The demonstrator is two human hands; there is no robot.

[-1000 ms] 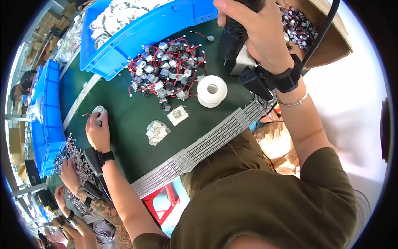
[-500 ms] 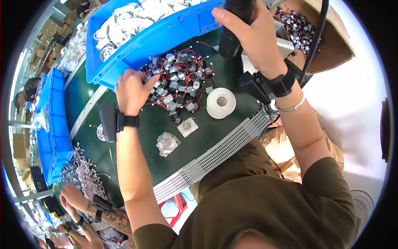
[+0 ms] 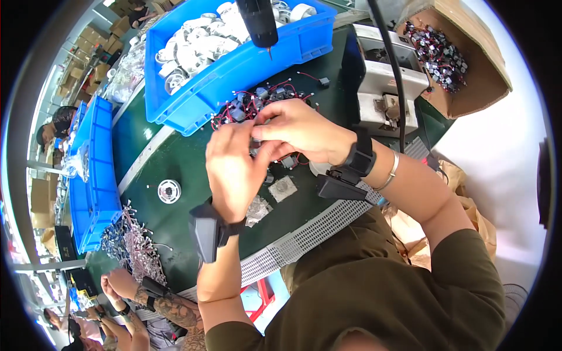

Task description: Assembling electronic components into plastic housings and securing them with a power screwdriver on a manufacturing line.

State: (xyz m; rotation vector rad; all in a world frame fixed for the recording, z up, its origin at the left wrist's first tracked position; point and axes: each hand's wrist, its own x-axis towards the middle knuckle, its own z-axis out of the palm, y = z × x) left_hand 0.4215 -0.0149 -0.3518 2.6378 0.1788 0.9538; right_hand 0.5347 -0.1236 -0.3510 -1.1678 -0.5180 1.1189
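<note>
My left hand (image 3: 233,167) and my right hand (image 3: 304,133) meet over a pile of small grey motors (image 3: 237,111) with red wires. Their fingertips are pinched together; whatever lies between them is mostly covered by the fingers. A black electric screwdriver (image 3: 257,23) hangs bit-down above the blue bin, with no hand on it. Below my hands lie a flat whitish square block (image 3: 283,189) and a crumpled clear lump (image 3: 256,211), partly behind my left wrist. A white roll (image 3: 319,168) is largely hidden by my right wrist.
A blue bin (image 3: 234,73) of white round parts stands at the back. One white round part (image 3: 169,191) lies at left, near bundled wires (image 3: 137,248). At right are a metal fixture (image 3: 389,88) and a cardboard box (image 3: 489,64) of motors. A co-worker's hand (image 3: 120,284) is lower left.
My right hand has let go of the screwdriver and come down left to my left hand. My left hand has drawn back from the pile. The whole view has shifted slightly.
</note>
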